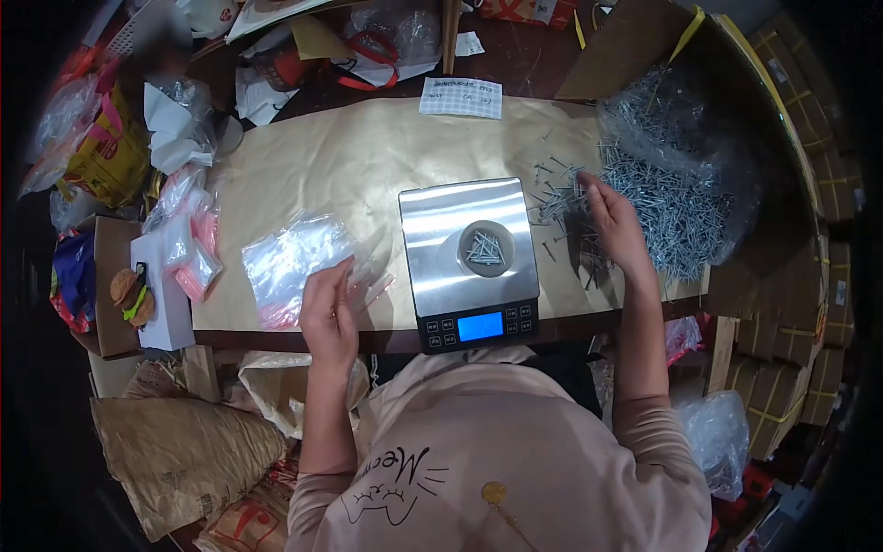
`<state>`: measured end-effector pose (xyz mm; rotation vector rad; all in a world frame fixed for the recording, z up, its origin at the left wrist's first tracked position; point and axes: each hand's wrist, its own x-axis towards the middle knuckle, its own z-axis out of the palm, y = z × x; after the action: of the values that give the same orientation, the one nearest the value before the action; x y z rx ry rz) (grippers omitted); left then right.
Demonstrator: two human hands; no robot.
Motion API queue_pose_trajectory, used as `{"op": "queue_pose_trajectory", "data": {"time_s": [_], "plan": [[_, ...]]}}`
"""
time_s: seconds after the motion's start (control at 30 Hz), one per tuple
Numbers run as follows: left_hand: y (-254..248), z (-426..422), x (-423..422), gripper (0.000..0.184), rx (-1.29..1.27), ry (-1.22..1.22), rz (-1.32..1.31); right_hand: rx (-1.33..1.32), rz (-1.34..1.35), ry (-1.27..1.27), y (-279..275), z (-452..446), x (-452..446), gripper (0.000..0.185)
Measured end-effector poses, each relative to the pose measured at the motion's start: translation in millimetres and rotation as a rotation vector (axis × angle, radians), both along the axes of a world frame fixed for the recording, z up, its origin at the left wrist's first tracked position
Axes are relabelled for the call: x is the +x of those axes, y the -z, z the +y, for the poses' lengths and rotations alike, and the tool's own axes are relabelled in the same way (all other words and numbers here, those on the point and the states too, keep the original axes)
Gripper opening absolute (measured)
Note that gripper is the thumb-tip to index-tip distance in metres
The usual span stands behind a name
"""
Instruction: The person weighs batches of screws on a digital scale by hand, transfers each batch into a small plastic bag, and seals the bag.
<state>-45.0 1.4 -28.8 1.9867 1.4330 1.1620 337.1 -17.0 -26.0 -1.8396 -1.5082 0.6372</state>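
Shirt (515,451), scale (428,244), right hand (616,223) at screws (681,216)

Pretty decent light on the brown paper-covered surface (340,166), glare on the square silver metal plate (432,230), edges curved and black.

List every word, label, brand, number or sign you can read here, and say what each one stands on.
"Meow": on the front of the shirt.
Too small or blurred to read: the writing on the white label sheet, the scale's blue display and buttons, the print on the brown paper bag and the labels on the stacked cartons.
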Motion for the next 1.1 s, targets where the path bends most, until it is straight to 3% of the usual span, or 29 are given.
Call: {"op": "queue_pose_trajectory", "data": {"time_s": [0.07,0.27,0.37,0.47,0.53,0.57,0.67,0.77,0.87,0.9,1.0,1.03,1.1], "plan": [[-8,-4,0,0.017,-0.046,-0.023,0.0,0.105,-0.035,-0.031,1,0,-6,0.043],[-33,-20,17,0.01,-0.119,0.209,-0.064,-0.023,0.459,-0.328,-24,9,-58,0.045],[-41,-24,36,0.011,-0.145,0.315,-0.148,0.099,0.296,-0.345,-41,8,-89,0.041],[-52,-24,50,0.017,-0.167,0.455,-0.206,-0.06,0.609,-0.581,-45,-2,-108,0.028],[-53,-34,57,0.018,-0.303,0.467,-0.363,-0.087,0.607,-0.7,-54,-9,-115,0.019],[-41,-38,59,0.02,-0.149,0.461,-0.457,-0.101,0.606,-0.759,-57,-11,-116,0.016],[-40,-30,59,0.019,-0.161,0.651,-0.324,0.054,0.608,-0.751,-53,-13,-115,0.013],[-49,-22,63,0.021,0.054,0.557,-0.225,-0.052,0.667,-0.576,-49,-13,-107,0.012],[-57,-18,56,0.024,0.228,0.428,-0.141,0.011,0.675,-0.487,-45,-9,-102,0.011],[-52,-19,48,0.026,0.136,0.45,-0.182,-0.035,0.702,-0.432,-41,-7,-94,0.01],[-48,-9,35,0.026,0.117,0.448,-0.046,0.195,0.317,-0.304,-35,1,-81,0.015],[-57,-9,41,0.019,0.059,0.433,-0.031,0.121,0.231,-0.361,-27,1,-72,0.036],[-54,-10,41,0.015,0.009,0.488,-0.005,0.149,-0.045,-0.379,-18,-3,-78,0.052]]}}
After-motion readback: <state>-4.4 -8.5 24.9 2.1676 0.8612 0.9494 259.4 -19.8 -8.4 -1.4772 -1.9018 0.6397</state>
